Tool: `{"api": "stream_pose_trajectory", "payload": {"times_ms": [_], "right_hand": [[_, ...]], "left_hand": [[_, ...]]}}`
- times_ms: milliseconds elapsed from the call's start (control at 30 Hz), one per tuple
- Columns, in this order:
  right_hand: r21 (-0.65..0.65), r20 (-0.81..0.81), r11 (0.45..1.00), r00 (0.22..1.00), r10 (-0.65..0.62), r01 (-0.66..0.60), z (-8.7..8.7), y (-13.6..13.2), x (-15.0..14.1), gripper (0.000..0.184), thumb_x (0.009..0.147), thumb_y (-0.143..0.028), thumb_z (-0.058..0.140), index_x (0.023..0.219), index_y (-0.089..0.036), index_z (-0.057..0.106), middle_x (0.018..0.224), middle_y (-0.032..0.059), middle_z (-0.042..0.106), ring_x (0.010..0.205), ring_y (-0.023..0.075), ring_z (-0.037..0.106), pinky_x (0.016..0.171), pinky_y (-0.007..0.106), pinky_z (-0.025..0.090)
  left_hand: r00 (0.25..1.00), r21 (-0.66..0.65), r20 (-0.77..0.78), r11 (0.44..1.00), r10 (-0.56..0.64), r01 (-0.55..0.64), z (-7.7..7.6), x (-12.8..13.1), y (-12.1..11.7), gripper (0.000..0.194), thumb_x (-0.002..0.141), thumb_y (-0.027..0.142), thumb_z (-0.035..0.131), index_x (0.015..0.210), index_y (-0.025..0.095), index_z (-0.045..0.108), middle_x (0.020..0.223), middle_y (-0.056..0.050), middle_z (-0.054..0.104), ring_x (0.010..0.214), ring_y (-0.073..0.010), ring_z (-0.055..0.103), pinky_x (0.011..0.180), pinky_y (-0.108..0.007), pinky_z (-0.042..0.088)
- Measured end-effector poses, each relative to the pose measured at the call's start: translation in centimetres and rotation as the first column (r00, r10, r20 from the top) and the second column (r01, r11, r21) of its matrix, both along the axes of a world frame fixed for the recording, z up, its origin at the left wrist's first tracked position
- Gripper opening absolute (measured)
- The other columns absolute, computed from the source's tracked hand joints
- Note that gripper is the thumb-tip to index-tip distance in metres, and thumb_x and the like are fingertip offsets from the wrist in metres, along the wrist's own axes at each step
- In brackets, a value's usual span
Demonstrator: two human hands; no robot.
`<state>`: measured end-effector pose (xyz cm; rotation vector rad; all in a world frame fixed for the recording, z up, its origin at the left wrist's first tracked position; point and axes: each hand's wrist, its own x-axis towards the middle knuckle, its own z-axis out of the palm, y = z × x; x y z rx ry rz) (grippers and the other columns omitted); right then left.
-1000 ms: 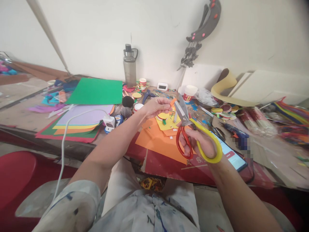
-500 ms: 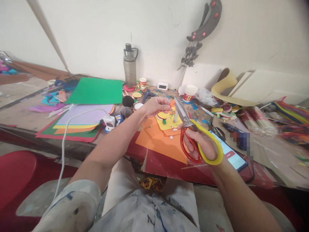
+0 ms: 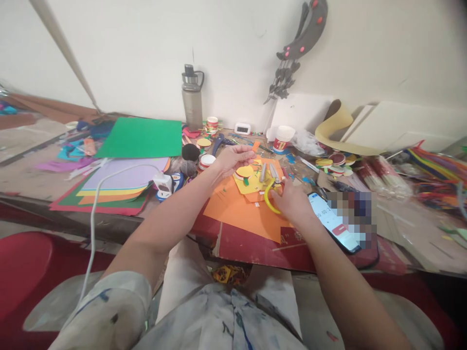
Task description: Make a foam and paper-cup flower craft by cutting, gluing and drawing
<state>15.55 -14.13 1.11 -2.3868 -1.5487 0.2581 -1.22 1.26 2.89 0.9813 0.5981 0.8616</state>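
Observation:
My left hand (image 3: 235, 161) pinches a small orange paper piece (image 3: 256, 145) above the work area. My right hand (image 3: 292, 198) is low over the orange sheets, its fingers on the scissors (image 3: 269, 195); the yellow handle loop shows, while the red one is mostly hidden. The blades point away, close to a slim grey tool (image 3: 263, 172). Under my hands lie an orange sheet (image 3: 233, 214) and a yellow paper piece (image 3: 245, 186) with scraps on it. A small cup with a yellow top (image 3: 244, 172) stands just below my left hand.
A phone (image 3: 333, 221) lies right of my right hand. Stacked coloured sheets (image 3: 120, 176), a green sheet (image 3: 142, 137) and a white charger (image 3: 163, 183) with its cable are at left. A bottle (image 3: 192, 102), a paper cup (image 3: 283, 138) and a small clock (image 3: 242, 129) stand along the wall.
My right hand has lowered the scissors from beside the orange piece down to the papers, turning palm down. My left hand still holds the piece up. The view has shifted slightly.

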Motion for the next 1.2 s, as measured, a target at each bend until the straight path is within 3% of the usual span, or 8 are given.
{"api": "stream_pose_trajectory", "payload": {"times_ms": [133, 233, 333, 467, 600, 767, 1000, 1200], "right_hand": [[-0.013, 0.009, 1.0, 1.0, -0.021, 0.022, -0.8, 0.3, 0.4, 0.046, 0.103, -0.029, 0.062, 0.14, -0.002, 0.062, 0.126, 0.0306, 0.076, 0.123, 0.0414, 0.075, 0.106, 0.05, 0.054], [0.225, -0.288, 0.972, 0.958, 0.001, 0.067, -1.3, 0.6, 1.4, 0.046, 0.094, -0.035, 0.073, 0.132, -0.01, 0.066, 0.107, 0.0177, 0.079, 0.102, 0.0345, 0.079, 0.091, 0.047, 0.061], [0.521, -0.654, 0.829, 0.719, 0.233, 0.205, -0.7, 1.1, 1.5, 0.062, 0.078, -0.048, 0.087, 0.128, -0.023, 0.063, 0.087, -0.0019, 0.07, 0.064, 0.0192, 0.068, 0.057, 0.034, 0.059], [0.701, -0.699, 0.621, 0.514, 0.498, 0.352, 1.5, 2.4, 0.1, 0.061, 0.069, -0.05, 0.094, 0.115, -0.03, 0.058, 0.075, -0.012, 0.055, 0.041, 0.0067, 0.045, 0.036, 0.022, 0.037], [0.76, -0.632, 0.581, 0.536, 0.559, 0.29, 2.4, 4.1, -1.0, 0.062, 0.072, -0.051, 0.095, 0.113, -0.03, 0.053, 0.077, -0.0093, 0.065, 0.047, 0.0091, 0.054, 0.043, 0.024, 0.048], [0.789, -0.577, 0.578, 0.572, 0.583, 0.206, 0.9, 6.0, -0.6, 0.066, 0.078, -0.054, 0.092, 0.121, -0.031, 0.047, 0.094, -0.0001, 0.074, 0.073, 0.0191, 0.075, 0.054, 0.03, 0.059], [0.825, -0.546, 0.519, 0.552, 0.63, 0.224, 0.0, 6.4, -0.4, 0.065, 0.079, -0.052, 0.092, 0.119, -0.032, 0.046, 0.092, -0.0016, 0.072, 0.074, 0.0213, 0.078, 0.063, 0.037, 0.067], [0.829, -0.542, 0.518, 0.532, 0.651, 0.21, 0.1, 6.1, -0.7, 0.067, 0.077, -0.056, 0.093, 0.118, -0.033, 0.046, 0.084, -0.0044, 0.068, 0.067, 0.02, 0.075, 0.055, 0.033, 0.06]], "left_hand": [[1.0, -0.003, -0.014, 1.0, -0.022, 0.022, -0.4, 0.2, -0.1, 0.021, 0.083, 0.011, 0.09, 0.088, 0.012, 0.07, 0.077, -0.001, 0.078, 0.063, -0.0075, 0.071, 0.062, -0.019, 0.049], [0.999, 0.007, -0.032, 1.0, -0.028, 0.028, -0.7, 0.2, 0.1, 0.031, 0.076, 0.02, 0.098, 0.089, 0.014, 0.071, 0.081, -0.001, 0.079, 0.072, -0.0096, 0.075, 0.063, -0.02, 0.046], [0.998, 0.054, -0.047, 0.998, -0.036, 0.039, -0.9, 0.2, -0.1, 0.034, 0.073, 0.027, 0.1, 0.088, 0.014, 0.073, 0.084, -0.001, 0.078, 0.077, -0.0101, 0.075, 0.064, -0.02, 0.045], [0.998, 0.122, -0.064, 0.992, -0.013, 0.021, -0.9, 0.7, -0.8, 0.03, 0.071, 0.027, 0.099, 0.086, 0.014, 0.077, 0.084, -0.001, 0.078, 0.076, -0.0087, 0.07, 0.065, -0.021, 0.046], [0.998, 0.211, -0.057, 0.977, 0.033, -0.02, -0.9, 1.3, -1.5, 0.032, 0.064, 0.026, 0.101, 0.081, 0.014, 0.077, 0.078, 0.001, 0.074, 0.068, -0.0057, 0.063, 0.061, -0.021, 0.04], [0.998, 0.298, -0.057, 0.954, 0.034, -0.015, -0.8, 1.5, -2.1, 0.04, 0.055, 0.032, 0.104, 0.078, 0.014, 0.077, 0.072, 0.003, 0.071, 0.065, -0.0056, 0.058, 0.062, -0.022, 0.038], [0.988, 0.32, -0.143, 0.941, -0.063, 0.106, -0.9, 1.4, -2.5, 0.044, 0.056, 0.038, 0.104, 0.081, 0.014, 0.077, 0.072, 0.001, 0.071, 0.063, -0.0061, 0.057, 0.059, -0.023, 0.035], [0.973, 0.399, -0.175, 0.893, -0.148, 0.208, -0.8, 1.1, -2.2, 0.046, 0.069, 0.055, 0.097, 0.084, 0.014, 0.08, 0.081, -0.003, 0.076, 0.066, -0.0057, 0.055, 0.059, -0.022, 0.035]]}}
